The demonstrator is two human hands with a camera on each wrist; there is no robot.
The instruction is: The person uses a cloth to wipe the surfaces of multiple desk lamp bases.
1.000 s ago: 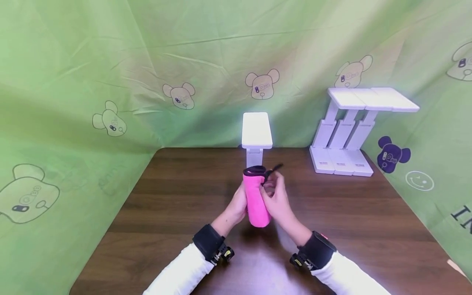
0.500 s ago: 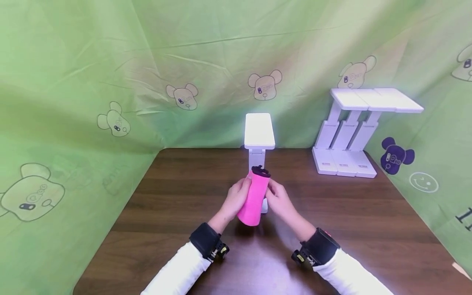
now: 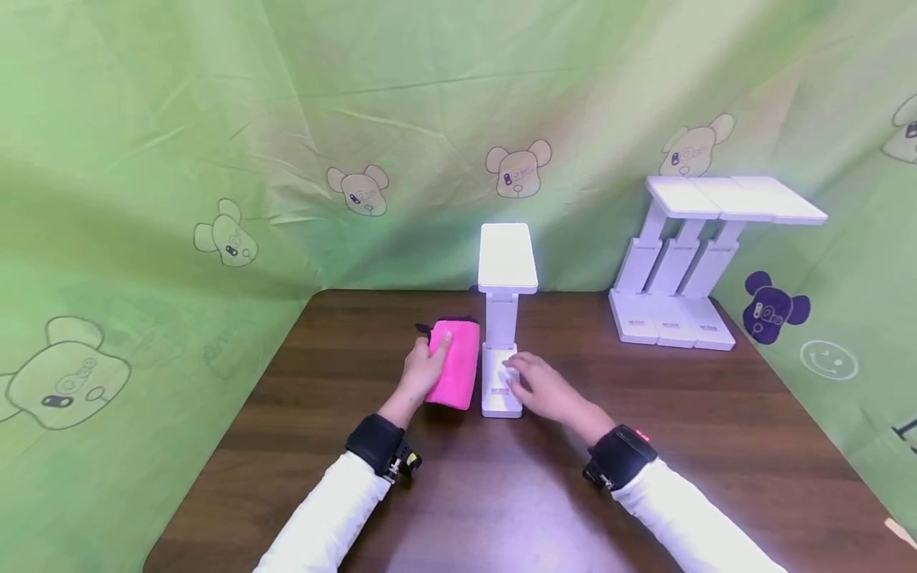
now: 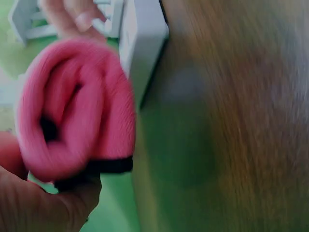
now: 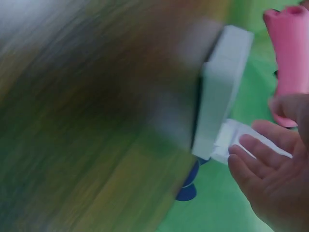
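A pink fleece roll (image 3: 456, 368) with black edging is gripped by my left hand (image 3: 418, 377), its thumb lying along the near side. Seen end-on in the left wrist view, the fleece roll (image 4: 79, 104) shows coiled layers and a black band at one edge. Just right of it stands a white desk lamp (image 3: 501, 320) with its lit panel on top. My right hand (image 3: 550, 391) holds nothing; its loosely bent fingers are over the lamp's base. The right wrist view shows this hand (image 5: 273, 166) with fingers apart beside the lamp.
Three similar white lamps (image 3: 673, 263) stand side by side at the table's back right. The brown wooden table (image 3: 344, 350) meets a green curtain (image 3: 423, 103) printed with bear faces along its back and sides.
My left hand has carried the pink roll leftward, away from in front of the lamp, uncovering the lamp's base. My right hand has let go of the roll and its fingers have loosened.
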